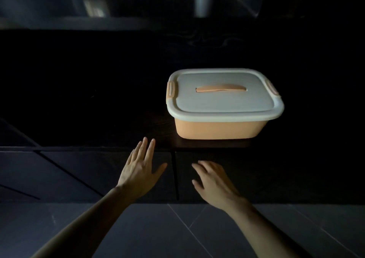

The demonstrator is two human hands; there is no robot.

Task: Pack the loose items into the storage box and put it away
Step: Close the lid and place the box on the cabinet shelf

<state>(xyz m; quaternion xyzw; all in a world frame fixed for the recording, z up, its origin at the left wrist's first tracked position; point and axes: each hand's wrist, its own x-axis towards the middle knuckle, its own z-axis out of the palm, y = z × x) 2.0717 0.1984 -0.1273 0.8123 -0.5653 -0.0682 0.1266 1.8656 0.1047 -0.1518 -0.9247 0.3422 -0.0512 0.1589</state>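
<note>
- I see the storage box (pixel 217 126) sitting lidded on a dark worktop (pixel 118 99), its pale lid (pixel 225 97) shut, so its contents are hidden.
- My left hand (pixel 140 171) and right hand (pixel 212 180) hover empty, fingers spread, near the worktop's front edge, short of the box.
- The background is too dark to make out.

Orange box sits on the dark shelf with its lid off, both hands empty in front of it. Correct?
Not quite. The head view shows the white lid on the orange box. The rest holds: it sits on the dark shelf, left hand and right hand empty.
</note>
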